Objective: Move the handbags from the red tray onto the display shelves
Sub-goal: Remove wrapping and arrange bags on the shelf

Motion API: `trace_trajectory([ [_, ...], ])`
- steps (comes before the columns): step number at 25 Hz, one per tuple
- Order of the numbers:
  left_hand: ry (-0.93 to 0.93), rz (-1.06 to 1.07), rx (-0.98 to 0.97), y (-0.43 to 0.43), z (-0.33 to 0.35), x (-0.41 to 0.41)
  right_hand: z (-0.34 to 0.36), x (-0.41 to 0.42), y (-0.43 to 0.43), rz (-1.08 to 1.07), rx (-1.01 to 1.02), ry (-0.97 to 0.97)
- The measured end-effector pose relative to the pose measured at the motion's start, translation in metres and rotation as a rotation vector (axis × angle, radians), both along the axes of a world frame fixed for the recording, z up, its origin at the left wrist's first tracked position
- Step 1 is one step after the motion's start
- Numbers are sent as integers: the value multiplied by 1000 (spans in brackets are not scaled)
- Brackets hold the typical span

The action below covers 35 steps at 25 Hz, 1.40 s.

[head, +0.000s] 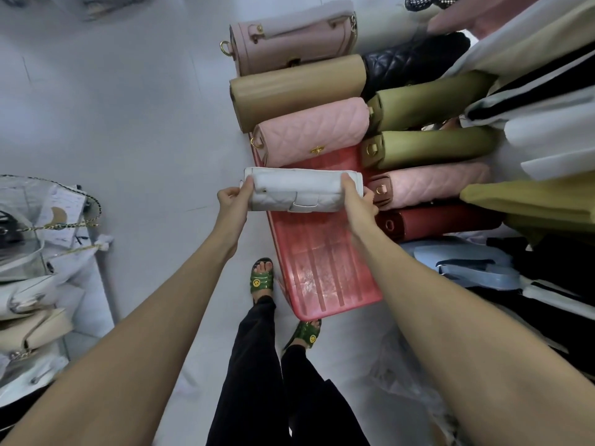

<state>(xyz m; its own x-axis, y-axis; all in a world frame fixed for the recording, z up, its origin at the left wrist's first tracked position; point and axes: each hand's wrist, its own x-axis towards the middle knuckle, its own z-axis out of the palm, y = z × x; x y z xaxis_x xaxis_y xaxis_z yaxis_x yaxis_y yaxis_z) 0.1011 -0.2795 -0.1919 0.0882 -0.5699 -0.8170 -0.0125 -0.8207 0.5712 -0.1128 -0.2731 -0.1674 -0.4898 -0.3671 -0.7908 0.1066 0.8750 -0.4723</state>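
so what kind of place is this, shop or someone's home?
Probably a handbag shop or stockroom. Rows of handbags lie on and beside a red tray, more bags in clear plastic sit at left, folded clothes pile at right. The left hand and right hand grip a white quilted handbag.

The red tray shows its ribbed bottom nearer than the fingers. Beyond them a pink bag and a tan bag rest on it.

The red tray vanishes under the handbags at its far end. Piled clothing covers the right ends of the olive bags. The right hand covers the right end of the white bag.
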Motion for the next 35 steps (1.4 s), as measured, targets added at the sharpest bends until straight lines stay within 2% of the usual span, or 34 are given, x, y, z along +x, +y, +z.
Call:
trace_trajectory([
  [3,-27,25,-39,3,9,-1,2,2,-1,-68,-46,-37],
  [8,-60,172,-113,25,37,7,20,13,0,21,-107,-20],
  [13,-114,284,-242,27,76,32,56,35,7,44,-248,-126],
  [19,-122,378,-451,55,158,55,157,51,28,143,-393,-301],
  [26,-89,523,-707,126,301,75,302,64,74,320,-703,-428],
  [30,-155,609,-815,172,377,102,373,90,92,417,-865,-499],
  [35,-279,694,-969,245,461,133,438,139,127,644,-1044,-621],
])
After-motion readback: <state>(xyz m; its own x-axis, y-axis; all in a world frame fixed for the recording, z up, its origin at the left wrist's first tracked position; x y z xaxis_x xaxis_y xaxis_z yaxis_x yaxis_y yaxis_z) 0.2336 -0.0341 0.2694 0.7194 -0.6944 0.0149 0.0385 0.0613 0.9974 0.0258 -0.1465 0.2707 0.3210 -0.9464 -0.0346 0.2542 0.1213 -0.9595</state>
